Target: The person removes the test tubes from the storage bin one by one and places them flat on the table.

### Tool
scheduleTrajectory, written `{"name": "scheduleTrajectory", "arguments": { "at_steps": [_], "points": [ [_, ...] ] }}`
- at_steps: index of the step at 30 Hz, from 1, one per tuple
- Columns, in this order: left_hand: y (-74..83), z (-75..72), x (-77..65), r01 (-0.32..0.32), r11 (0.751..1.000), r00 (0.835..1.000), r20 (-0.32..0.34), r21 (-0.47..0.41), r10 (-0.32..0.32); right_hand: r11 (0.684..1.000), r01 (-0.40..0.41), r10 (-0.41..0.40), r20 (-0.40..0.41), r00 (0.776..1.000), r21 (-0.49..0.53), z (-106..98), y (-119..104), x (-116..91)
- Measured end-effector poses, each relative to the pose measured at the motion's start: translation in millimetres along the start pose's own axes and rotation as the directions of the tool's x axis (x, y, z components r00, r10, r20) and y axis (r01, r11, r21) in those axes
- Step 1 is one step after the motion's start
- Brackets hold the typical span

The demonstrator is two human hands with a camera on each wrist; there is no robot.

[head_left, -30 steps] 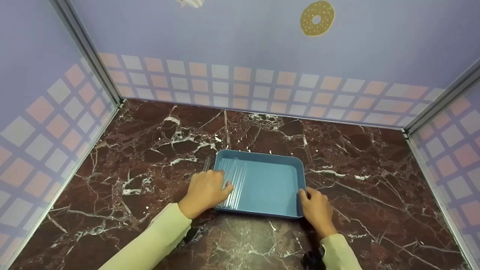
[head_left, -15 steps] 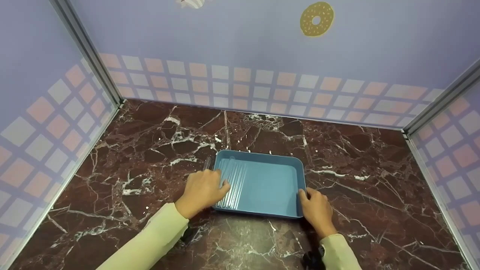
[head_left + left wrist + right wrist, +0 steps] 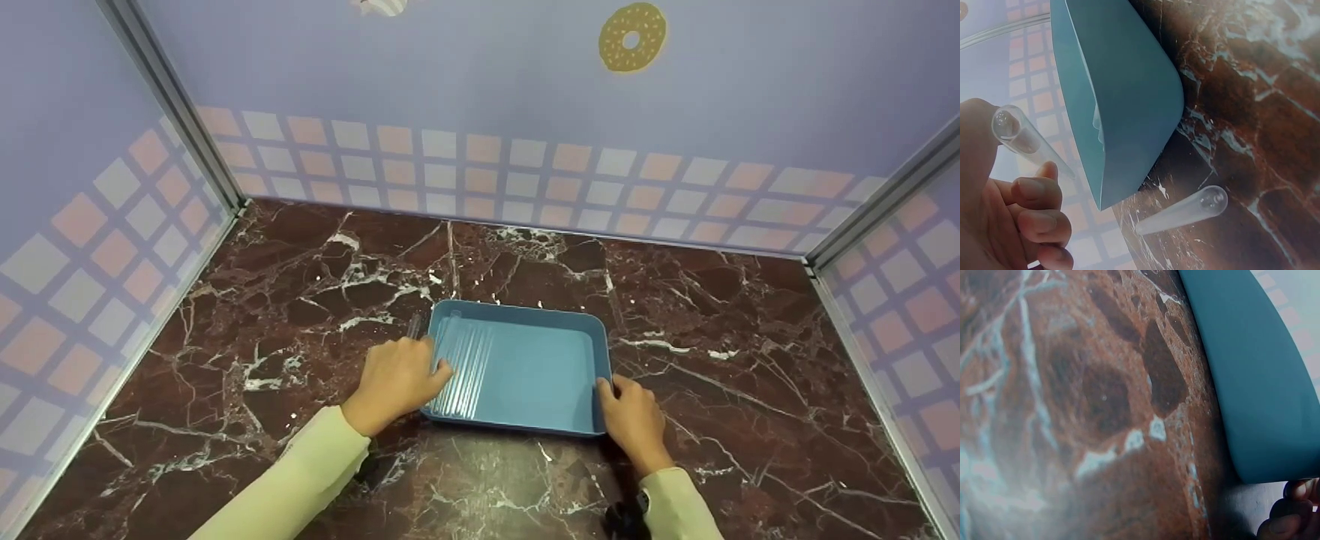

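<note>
A blue rectangular tray (image 3: pixel 540 375) lies on the marbled surface. Several clear test tubes (image 3: pixel 472 371) lie side by side along its left part. At the tray's left wall, my left hand (image 3: pixel 394 379) pinches another clear test tube (image 3: pixel 1036 143) between thumb and fingers, tilted in the left wrist view. One more test tube (image 3: pixel 1185 211) rests on the surface outside the tray, left of it. My right hand (image 3: pixel 634 420) grips the tray's right wall near the front corner, thumb inside; its fingers are mostly cut off in the right wrist view.
Dark red marbled tabletop (image 3: pixel 750 390) with white veins surrounds the tray. A lilac back wall (image 3: pixel 487 82) with pink and white squares stands behind, and side walls (image 3: pixel 97 247) rise left and right.
My left hand has shifted a little to the left, bringing its test tube towards the tray's left wall. The right hand and the tray stay where they were.
</note>
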State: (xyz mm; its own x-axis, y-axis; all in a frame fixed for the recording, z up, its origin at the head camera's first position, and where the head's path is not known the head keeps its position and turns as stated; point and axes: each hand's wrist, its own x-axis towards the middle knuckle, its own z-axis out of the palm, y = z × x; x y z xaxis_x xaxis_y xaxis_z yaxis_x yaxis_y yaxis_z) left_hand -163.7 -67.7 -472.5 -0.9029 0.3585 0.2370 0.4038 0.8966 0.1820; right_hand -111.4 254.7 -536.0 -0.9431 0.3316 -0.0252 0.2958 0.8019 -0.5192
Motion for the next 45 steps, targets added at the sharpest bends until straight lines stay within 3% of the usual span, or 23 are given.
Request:
{"name": "scheduleTrajectory", "arguments": {
  "at_steps": [17,23,31,45],
  "points": [
    [-12.5,0.4,-2.6,0.051,0.999,0.998,0.046,-0.002,-0.051,1.0,-0.012,0.012,-0.005,1.0,-0.001,1.0,-0.1,0.9],
    [-16.9,2.1,-2.4,0.047,0.999,0.998,0.035,0.006,-0.047,1.0,-0.016,0.016,-0.001,1.0,-0.007,1.1,-0.2,0.7],
    [-20.5,2.9,-2.0,0.089,0.996,0.993,0.078,0.004,-0.089,1.0,-0.019,0.019,0.003,1.0,-0.005,0.7,0.3,1.3],
    [-28.1,5.2,-5.6,0.102,0.995,0.994,0.035,0.013,-0.102,1.0,-0.008,0.008,0.004,1.0,0.003,1.0,0.3,-0.1]
  ]
}}
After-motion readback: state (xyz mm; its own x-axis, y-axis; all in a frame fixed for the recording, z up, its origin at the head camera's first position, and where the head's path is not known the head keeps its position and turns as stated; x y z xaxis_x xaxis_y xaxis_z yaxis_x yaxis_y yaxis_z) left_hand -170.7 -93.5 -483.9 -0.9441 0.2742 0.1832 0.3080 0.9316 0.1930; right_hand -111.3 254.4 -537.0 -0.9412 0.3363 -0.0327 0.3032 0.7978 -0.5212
